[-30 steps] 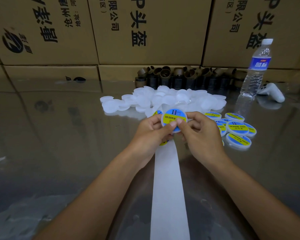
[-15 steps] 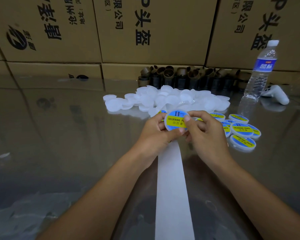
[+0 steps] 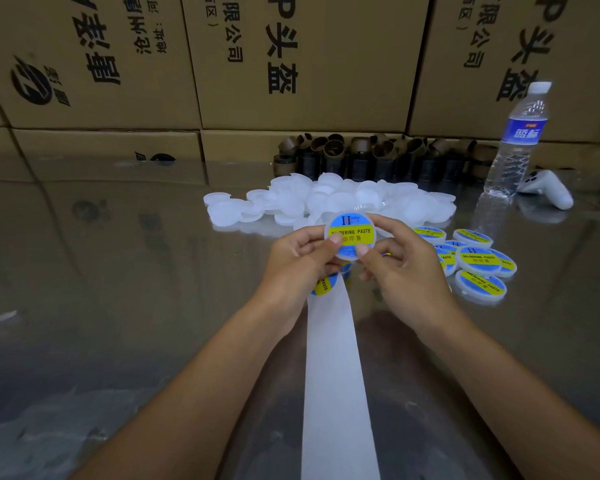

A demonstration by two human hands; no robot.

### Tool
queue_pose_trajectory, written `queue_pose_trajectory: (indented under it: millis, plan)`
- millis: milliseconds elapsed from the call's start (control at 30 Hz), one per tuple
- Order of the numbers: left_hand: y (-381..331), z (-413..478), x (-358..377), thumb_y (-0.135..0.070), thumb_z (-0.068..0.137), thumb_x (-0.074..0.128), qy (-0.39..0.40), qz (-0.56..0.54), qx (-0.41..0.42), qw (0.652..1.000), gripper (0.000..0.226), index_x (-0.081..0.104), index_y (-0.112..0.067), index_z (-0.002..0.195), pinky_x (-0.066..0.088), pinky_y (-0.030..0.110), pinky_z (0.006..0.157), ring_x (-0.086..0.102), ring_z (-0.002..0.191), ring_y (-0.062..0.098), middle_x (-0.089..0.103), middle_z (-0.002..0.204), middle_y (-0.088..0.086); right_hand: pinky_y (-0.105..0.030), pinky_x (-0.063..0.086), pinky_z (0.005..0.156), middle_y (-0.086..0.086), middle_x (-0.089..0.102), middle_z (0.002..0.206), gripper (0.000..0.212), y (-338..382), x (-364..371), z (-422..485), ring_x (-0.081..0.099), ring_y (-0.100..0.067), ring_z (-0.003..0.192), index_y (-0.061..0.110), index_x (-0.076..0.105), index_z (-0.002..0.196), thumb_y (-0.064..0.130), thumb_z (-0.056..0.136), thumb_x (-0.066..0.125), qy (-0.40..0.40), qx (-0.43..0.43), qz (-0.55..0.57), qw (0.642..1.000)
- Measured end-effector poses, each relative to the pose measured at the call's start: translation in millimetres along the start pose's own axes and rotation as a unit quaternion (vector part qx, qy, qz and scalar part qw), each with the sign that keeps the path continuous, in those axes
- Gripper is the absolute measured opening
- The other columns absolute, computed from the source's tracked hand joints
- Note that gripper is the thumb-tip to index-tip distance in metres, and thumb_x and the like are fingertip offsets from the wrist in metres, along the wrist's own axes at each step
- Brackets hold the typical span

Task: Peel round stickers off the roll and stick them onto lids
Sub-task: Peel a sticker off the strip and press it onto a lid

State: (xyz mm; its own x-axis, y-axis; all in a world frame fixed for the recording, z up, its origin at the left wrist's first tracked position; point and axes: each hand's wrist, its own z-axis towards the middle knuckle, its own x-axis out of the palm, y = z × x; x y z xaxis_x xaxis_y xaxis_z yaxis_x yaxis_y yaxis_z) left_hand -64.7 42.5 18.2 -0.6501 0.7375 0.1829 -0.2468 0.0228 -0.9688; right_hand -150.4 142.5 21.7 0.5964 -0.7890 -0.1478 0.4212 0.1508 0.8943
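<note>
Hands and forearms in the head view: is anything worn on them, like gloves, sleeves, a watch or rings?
Nothing visible. The left hand and right hand have no gloves or visible rings. The left forearm and right forearm are uncovered to the picture's edge: no sleeve, watch or band.

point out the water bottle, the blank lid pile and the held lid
water bottle (image 3: 523,131), head view, blue label
blank lid pile (image 3: 329,200), head view, middle of heap
held lid (image 3: 352,233), head view, yellow band

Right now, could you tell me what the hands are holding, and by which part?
The left hand and right hand pinch one stickered lid by its opposite edges, thumbs on its face.
</note>
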Motion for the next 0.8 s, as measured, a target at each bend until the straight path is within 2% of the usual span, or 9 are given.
queue_pose_trajectory:
  millis: [67, 167, 233, 300, 433, 567, 700, 733, 800]
  plan:
    - [0, 1, -1, -0.015, 0.09, 0.064, -0.031, 0.021, 0.01, 0.999, 0.007, 0.066, -0.022, 0.093, 0.056, 0.021, 0.071, 0.066, 0.072, 0.01, 0.071, 0.085, 0.002, -0.015, 0.045, 0.05, -0.001, 0.059, 0.068, 0.034, -1, -5, 4, 0.055, -0.001, 0.046, 0.023, 0.055, 0.12, 0.006, 0.091, 0.058, -0.041, 0.016, -0.005, 0.999]
    - [2, 5, -5, -0.009, 0.086, 0.068, -0.098, 0.066, 0.042, 0.992, 0.016, 0.063, -0.024, 0.087, 0.051, 0.013, 0.063, 0.058, 0.064, 0.007, 0.061, 0.077, -0.001, -0.022, 0.047, 0.054, 0.001, 0.058, 0.073, 0.033, -6, -21, 15, 0.052, 0.001, 0.042, 0.021, 0.054, 0.125, 0.009, 0.095, 0.053, -0.147, 0.07, 0.019, 0.986]
    - [4, 7, -7, -0.005, 0.082, 0.071, -0.132, 0.101, 0.057, 0.984, 0.021, 0.06, -0.022, 0.087, 0.046, 0.009, 0.059, 0.052, 0.062, 0.004, 0.051, 0.074, -0.003, -0.019, 0.047, 0.051, 0.002, 0.057, 0.072, 0.034, -12, -34, 22, 0.051, 0.001, 0.039, 0.017, 0.054, 0.128, 0.009, 0.095, 0.05, -0.222, 0.116, 0.045, 0.967]
    - [7, 7, -8, -0.006, 0.079, 0.075, -0.148, 0.135, 0.056, 0.978, 0.025, 0.058, -0.02, 0.092, 0.044, 0.01, 0.062, 0.047, 0.064, 0.004, 0.046, 0.078, -0.004, -0.016, 0.05, 0.052, 0.001, 0.056, 0.067, 0.033, -18, -42, 26, 0.052, 0.0, 0.038, 0.014, 0.055, 0.127, 0.008, 0.094, 0.05, -0.269, 0.159, 0.074, 0.947]
    - [12, 8, -11, -0.016, 0.078, 0.077, -0.163, 0.196, 0.057, 0.965, 0.03, 0.055, -0.019, 0.098, 0.041, 0.012, 0.068, 0.047, 0.075, 0.002, 0.054, 0.1, 0.002, -0.027, 0.054, 0.071, -0.003, 0.059, 0.067, 0.041, -24, -49, 27, 0.061, -0.01, 0.057, 0.01, 0.049, 0.133, 0.006, 0.093, 0.056, -0.3, 0.209, 0.128, 0.922]
    - [13, 7, -13, -0.02, 0.079, 0.077, -0.155, 0.204, 0.038, 0.966, 0.033, 0.055, -0.017, 0.104, 0.041, 0.014, 0.071, 0.049, 0.08, -0.001, 0.055, 0.107, 0.002, -0.026, 0.051, 0.074, -0.004, 0.059, 0.072, 0.043, -28, -52, 27, 0.063, -0.016, 0.066, 0.005, 0.05, 0.133, 0.004, 0.091, 0.059, -0.317, 0.218, 0.141, 0.912]
    - [12, 7, -13, -0.021, 0.08, 0.076, -0.146, 0.204, 0.027, 0.968, 0.034, 0.053, -0.018, 0.105, 0.041, 0.02, 0.077, 0.049, 0.081, -0.001, 0.055, 0.108, 0.001, -0.026, 0.051, 0.076, -0.012, 0.063, 0.095, 0.043, -32, -51, 30, 0.064, -0.016, 0.066, 0.006, 0.049, 0.132, 0.009, 0.09, 0.059, -0.325, 0.216, 0.102, 0.915]
    - [11, 7, -12, -0.021, 0.08, 0.076, -0.146, 0.203, 0.027, 0.968, 0.033, 0.053, -0.019, 0.105, 0.04, 0.02, 0.078, 0.05, 0.082, 0.0, 0.055, 0.108, 0.001, -0.03, 0.052, 0.081, -0.013, 0.063, 0.1, 0.042, -33, -51, 30, 0.065, -0.02, 0.07, 0.007, 0.05, 0.131, 0.009, 0.09, 0.059, -0.326, 0.211, 0.08, 0.918]
    - [11, 7, -12, -0.022, 0.081, 0.075, -0.148, 0.199, 0.026, 0.968, 0.032, 0.053, -0.019, 0.104, 0.041, 0.021, 0.079, 0.05, 0.086, 0.005, 0.055, 0.107, 0.002, -0.042, 0.05, 0.092, -0.015, 0.061, 0.111, 0.039, -35, -50, 30, 0.064, -0.03, 0.091, 0.011, 0.054, 0.127, 0.012, 0.088, 0.059, -0.331, 0.199, 0.015, 0.922]
